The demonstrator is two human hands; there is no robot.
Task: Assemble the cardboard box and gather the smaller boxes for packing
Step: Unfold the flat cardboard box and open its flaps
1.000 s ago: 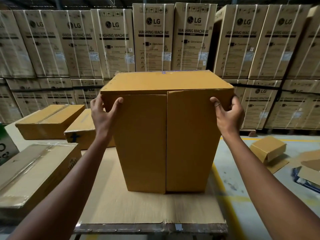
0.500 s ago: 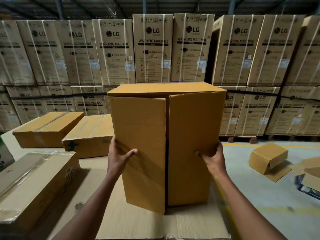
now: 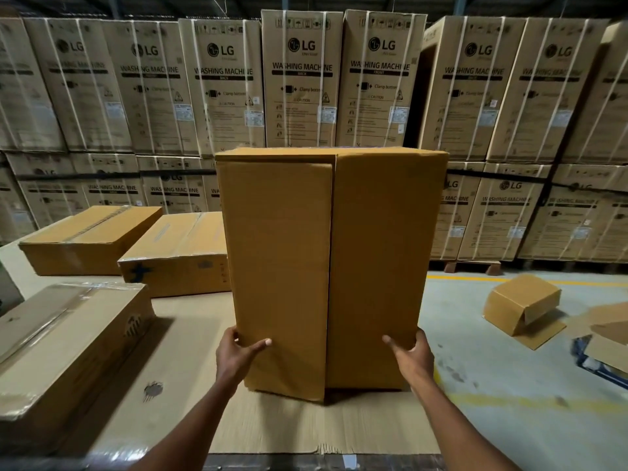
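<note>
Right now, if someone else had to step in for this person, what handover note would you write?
Left hand: gripping the lower left edge of the tall cardboard box.
Right hand: gripping its lower right edge.
The box stands upright on the cardboard-covered table; the two flaps facing the camera meet at a centre seam, untaped.
Done: box is formed into shape.
Left: secure the flaps, then gather the smaller boxes. Three sealed ones lie on the table to the left; an open small box lies on the floor to the right.
</note>
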